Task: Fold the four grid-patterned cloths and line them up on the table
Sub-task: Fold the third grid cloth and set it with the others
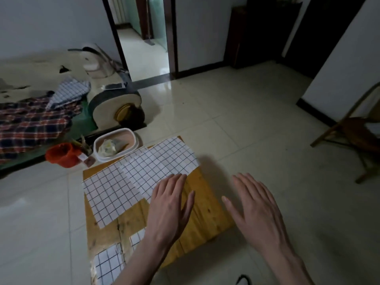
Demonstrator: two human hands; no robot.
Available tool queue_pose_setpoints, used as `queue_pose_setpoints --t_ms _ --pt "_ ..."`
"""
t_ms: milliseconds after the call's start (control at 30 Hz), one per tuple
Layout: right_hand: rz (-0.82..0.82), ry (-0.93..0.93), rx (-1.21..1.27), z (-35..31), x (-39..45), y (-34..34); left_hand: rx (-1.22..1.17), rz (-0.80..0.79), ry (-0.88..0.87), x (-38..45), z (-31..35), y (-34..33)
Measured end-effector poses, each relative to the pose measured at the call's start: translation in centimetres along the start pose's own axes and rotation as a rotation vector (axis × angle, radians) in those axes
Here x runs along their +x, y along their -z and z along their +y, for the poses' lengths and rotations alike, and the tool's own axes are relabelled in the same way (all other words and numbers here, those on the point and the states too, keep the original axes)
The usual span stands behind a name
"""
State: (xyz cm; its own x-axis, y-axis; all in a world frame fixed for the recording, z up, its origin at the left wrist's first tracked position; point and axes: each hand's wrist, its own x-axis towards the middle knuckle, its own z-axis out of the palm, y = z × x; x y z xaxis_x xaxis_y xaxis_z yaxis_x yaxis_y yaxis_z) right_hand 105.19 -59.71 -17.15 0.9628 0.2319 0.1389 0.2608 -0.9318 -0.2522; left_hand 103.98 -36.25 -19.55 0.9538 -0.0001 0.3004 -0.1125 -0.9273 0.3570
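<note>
Nearest, at about seven o'clock on the wooden table [205, 214], lie two small folded cloths: one folded cloth [109, 264] sits at the table's near corner, and a second folded cloth [137, 238] lies just beyond it, partly hidden by the left forearm. These look finished, though whether they are neatly in line I cannot tell, since the arm covers part of them.

So the job seems about half done. Two cloths remain open and flat farther up the table: a spread cloth [109, 194] at about ten o'clock, hanging a little past the table's left edge, and a second spread cloth [162, 161] at about twelve o'clock, lying over the first one's far corner and reaching past the table's far right edge. Both would need folding and then setting beside the small ones.

The left hand [170, 204] is flat, palm down, fingers straight and close together, its fingertips at the near edge of the second spread cloth. Whether it presses down or only hovers I cannot tell. The right hand [255, 206] is at three o'clock, palm down with fingers straight and slightly fanned, over the table's right edge and the floor, holding nothing. The two hands are well apart.

Beyond the table, at eleven o'clock on the floor, stand a white tub [117, 144] and an orange bag [61, 155].
</note>
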Motion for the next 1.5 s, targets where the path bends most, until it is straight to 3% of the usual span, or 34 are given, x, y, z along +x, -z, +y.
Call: queue_pose_setpoints --t_ms 400,633,933,1500 --pt "0.001 0.035 -0.015 20.9 3.7 5.3 -0.024 0.02 -0.014 9.5 18.0 -9.5" --pt "0.018 -0.001 -0.01 28.6 6.7 7.8 0.012 -0.008 -0.061 13.7 24.8 -12.2" --pt "0.008 0.023 0.035 34.9 14.4 8.4 0.01 0.001 -0.024 21.7 28.4 -16.7" --pt "-0.019 0.156 0.155 42.7 40.0 6.9 0.088 0.056 0.126 44.7 28.6 -23.7"
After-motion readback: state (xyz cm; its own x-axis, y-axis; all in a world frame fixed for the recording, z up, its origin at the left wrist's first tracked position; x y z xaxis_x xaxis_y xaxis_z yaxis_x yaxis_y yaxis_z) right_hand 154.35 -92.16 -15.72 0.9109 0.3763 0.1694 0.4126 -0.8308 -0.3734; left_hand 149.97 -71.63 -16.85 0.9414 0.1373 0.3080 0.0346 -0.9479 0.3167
